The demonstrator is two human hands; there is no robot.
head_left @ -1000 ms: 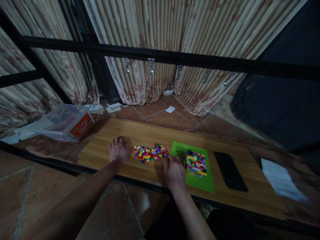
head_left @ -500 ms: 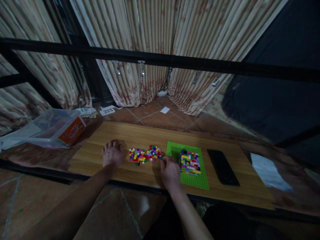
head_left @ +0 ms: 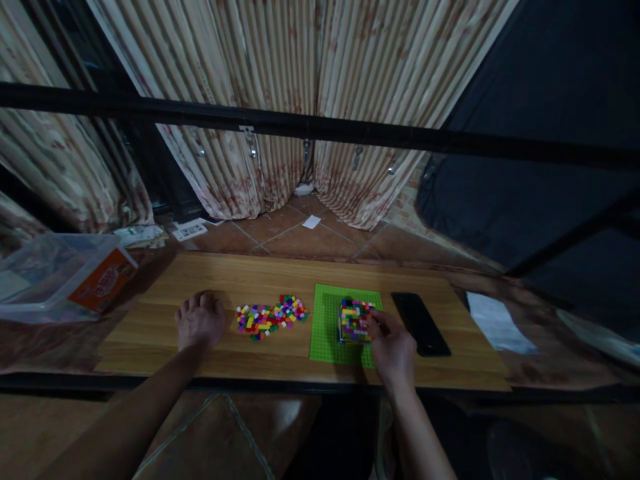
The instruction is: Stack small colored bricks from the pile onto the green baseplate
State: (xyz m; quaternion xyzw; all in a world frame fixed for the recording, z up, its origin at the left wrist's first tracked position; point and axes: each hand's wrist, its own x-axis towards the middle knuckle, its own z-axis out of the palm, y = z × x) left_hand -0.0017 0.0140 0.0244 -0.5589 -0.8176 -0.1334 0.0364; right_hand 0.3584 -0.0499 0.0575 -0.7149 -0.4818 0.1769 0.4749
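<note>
My left hand (head_left: pixel 200 321) rests palm down on the wooden table (head_left: pixel 250 273), its fingers lying loosely on the wood with nothing in them. It sits just left of a pile of small loose coloured bricks (head_left: pixel 271 317). A green baseplate (head_left: pixel 325 330) lies to the right of the pile and carries a built block of many-coloured bricks (head_left: pixel 354 319). My right hand (head_left: pixel 393 347) is at the block's right edge, its fingers bent and pinched against it. Whether a brick is between the fingertips is hidden.
A black phone (head_left: pixel 420 323) lies flat just right of the baseplate, beside my right hand. A white paper (head_left: pixel 495 313) lies at the table's right end. A clear plastic box with an orange label (head_left: pixel 65 277) stands off the left end. A black bar (head_left: pixel 320 127) crosses in front of striped curtains.
My right hand has moved right, from the edge of the loose brick pile across the baseplate to the right side of the built block. The left hand has stayed put. The camera turned right.
</note>
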